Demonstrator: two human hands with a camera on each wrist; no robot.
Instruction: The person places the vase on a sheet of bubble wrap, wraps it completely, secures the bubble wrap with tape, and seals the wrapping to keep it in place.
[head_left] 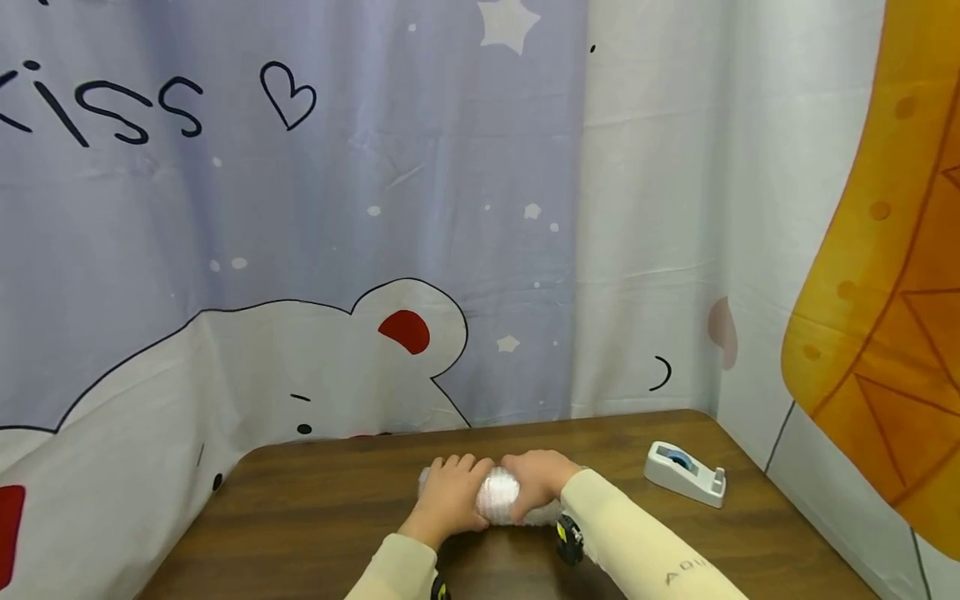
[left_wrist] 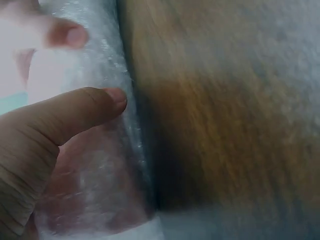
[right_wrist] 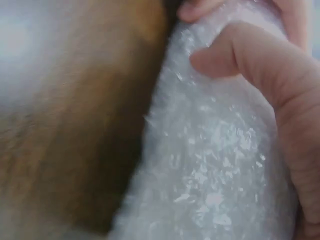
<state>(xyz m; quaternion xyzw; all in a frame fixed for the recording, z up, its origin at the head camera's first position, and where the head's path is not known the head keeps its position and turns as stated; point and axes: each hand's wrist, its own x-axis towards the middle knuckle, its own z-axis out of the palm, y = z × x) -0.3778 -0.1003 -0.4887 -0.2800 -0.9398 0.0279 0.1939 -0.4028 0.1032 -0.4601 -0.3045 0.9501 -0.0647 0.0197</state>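
A bundle wrapped in clear bubble wrap (head_left: 498,495) lies lengthwise from left to right on the brown wooden table, between both hands. My left hand (head_left: 453,493) grips its left part from above, fingers over the far side and thumb (left_wrist: 85,110) along the near side. On the right part, my right hand (head_left: 538,482) holds the bundle the same way, its thumb (right_wrist: 225,55) pressed on the plastic. The roll's shiny middle shows between the hands. What the wrap encloses is hidden under its layers.
A white tape dispenser (head_left: 685,474) with a blue-cored roll stands at the table's right side. Printed curtains (head_left: 517,208) hang behind and along the sides of the wooden table (head_left: 322,500).
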